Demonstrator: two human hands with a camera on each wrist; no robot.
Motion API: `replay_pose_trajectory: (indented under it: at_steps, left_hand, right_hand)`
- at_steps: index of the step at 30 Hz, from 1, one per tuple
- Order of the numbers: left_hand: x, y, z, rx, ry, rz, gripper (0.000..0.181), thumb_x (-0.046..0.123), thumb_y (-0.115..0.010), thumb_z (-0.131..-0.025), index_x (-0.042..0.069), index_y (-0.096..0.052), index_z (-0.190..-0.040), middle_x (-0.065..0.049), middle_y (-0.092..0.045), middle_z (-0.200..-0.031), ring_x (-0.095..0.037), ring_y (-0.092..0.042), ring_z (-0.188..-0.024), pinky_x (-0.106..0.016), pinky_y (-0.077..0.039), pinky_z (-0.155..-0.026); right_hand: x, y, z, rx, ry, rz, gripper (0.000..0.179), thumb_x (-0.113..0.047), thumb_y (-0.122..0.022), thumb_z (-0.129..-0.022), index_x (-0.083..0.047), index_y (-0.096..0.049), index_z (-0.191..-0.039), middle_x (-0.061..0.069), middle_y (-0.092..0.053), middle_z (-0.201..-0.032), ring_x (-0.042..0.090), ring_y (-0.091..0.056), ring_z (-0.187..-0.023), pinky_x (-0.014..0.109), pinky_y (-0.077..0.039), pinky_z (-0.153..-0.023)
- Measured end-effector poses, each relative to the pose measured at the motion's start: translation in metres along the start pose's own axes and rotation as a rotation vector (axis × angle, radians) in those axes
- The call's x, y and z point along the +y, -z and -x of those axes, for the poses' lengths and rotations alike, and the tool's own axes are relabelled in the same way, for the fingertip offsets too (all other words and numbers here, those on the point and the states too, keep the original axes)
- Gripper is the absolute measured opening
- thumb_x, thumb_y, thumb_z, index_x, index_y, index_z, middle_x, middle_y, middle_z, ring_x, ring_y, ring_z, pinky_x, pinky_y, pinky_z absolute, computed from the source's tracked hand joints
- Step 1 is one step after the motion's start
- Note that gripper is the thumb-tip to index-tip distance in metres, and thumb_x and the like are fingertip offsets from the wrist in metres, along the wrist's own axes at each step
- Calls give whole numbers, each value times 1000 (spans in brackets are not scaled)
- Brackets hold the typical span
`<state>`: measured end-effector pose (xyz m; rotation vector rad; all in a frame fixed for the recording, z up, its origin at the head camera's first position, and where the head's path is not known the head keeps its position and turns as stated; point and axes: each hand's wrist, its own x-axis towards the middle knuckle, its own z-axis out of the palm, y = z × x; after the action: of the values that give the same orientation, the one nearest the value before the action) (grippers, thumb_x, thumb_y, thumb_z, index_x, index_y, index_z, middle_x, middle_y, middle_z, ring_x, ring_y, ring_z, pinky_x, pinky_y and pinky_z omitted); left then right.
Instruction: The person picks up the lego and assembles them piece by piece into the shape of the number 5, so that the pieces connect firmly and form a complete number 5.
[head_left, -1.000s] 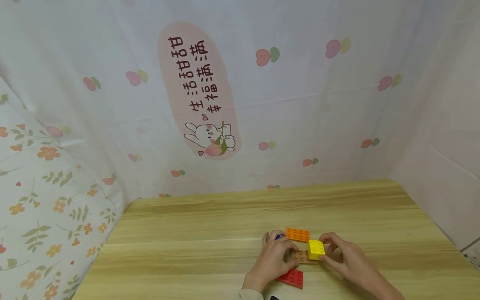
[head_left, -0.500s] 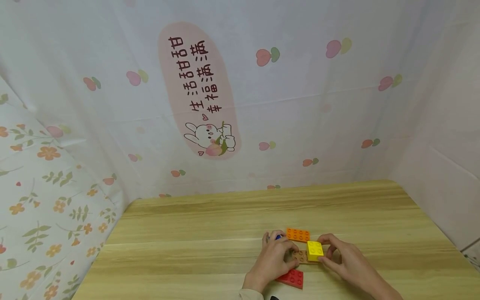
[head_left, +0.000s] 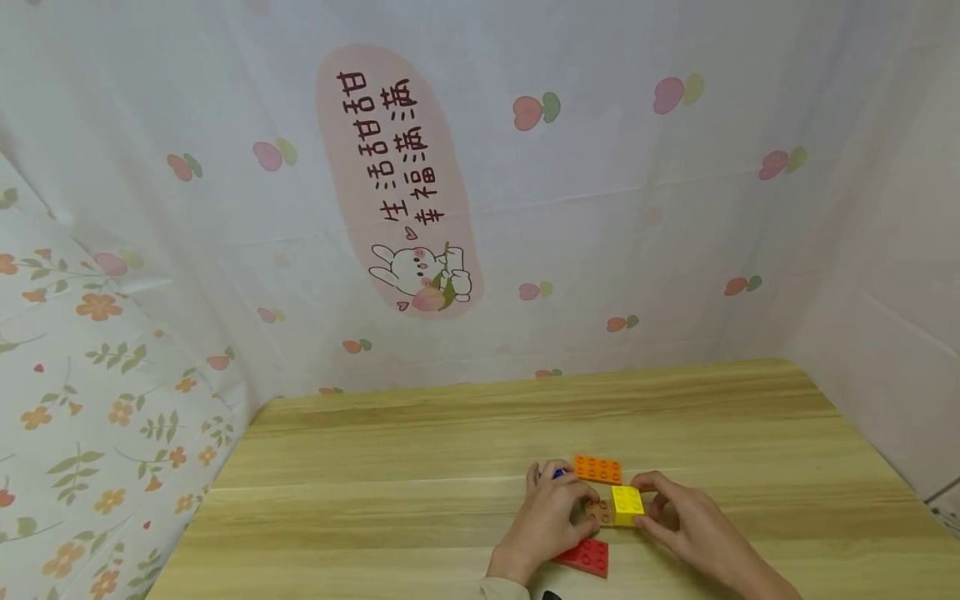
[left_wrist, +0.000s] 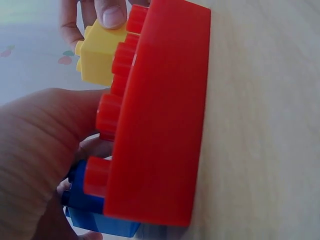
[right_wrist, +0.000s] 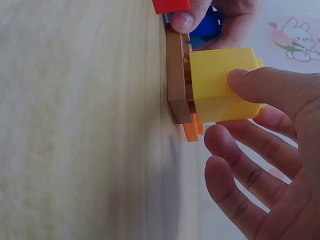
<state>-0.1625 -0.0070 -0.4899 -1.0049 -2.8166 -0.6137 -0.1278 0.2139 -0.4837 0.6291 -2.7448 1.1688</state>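
A person's right hand (head_left: 686,518) pinches a yellow brick (head_left: 627,503) between thumb and fingers over the right end of a tan brick (head_left: 600,511) on a wood-grain table (head_left: 375,467), well in from the far edge and a little nearer the right edge than the left. Tan studs show beneath the yellow block in the right wrist view, a sliver short of fully seated. The left hand (head_left: 546,518) grips the tan brick's left end between thumb and forefinger, its other fingers curving over a blue block (head_left: 558,474). An orange brick (head_left: 597,468) lies studs up, the piece closest to the table's far edge; a red brick (head_left: 587,557), also studs up, sits farthest from it, partly behind the left hand. A printed cloth (head_left: 600,200) rises beyond the far edge.
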Motion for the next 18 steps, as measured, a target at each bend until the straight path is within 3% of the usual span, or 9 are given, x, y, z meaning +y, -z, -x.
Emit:
replay_pose_trajectory:
  at_steps: [4,9,12,18]
  left_hand:
    - [1,1,-1,16,-18,-19,32,36,-76,-76,28,-68,-105,17,-59,-110,-13,-38,-119,-64,-25,-97]
    - [7,6,-3,93,-78,-3,39,41,-72,-79,24,-65,-113,15,-58,-115,-11,-40,-119,-62,-23,-99]
    - [12,8,-3,124,-106,26,38,42,-70,-81,24,-65,-114,16,-59,-114,-7,-44,-112,-49,-28,-97]
    - [19,6,-4,150,-111,34,31,37,-68,-84,23,-68,-112,15,-62,-109,-2,-47,-97,-25,-29,-79]
  right_hand:
    - [0,0,0,6,13,1,34,-10,-72,-80,-9,-57,-110,-12,-58,-78,-2,-50,-60,20,-46,-51]
    - [-1,0,1,16,56,-3,34,-7,-73,-78,-9,-58,-109,-14,-56,-74,-2,-49,-58,20,-46,-49]
    - [-1,0,1,22,78,2,35,-5,-73,-77,-9,-59,-108,-14,-56,-74,-3,-49,-57,20,-45,-48]
    - [-1,0,0,36,101,6,36,-7,-75,-77,-8,-58,-108,-12,-57,-75,-3,-49,-58,19,-45,-47]
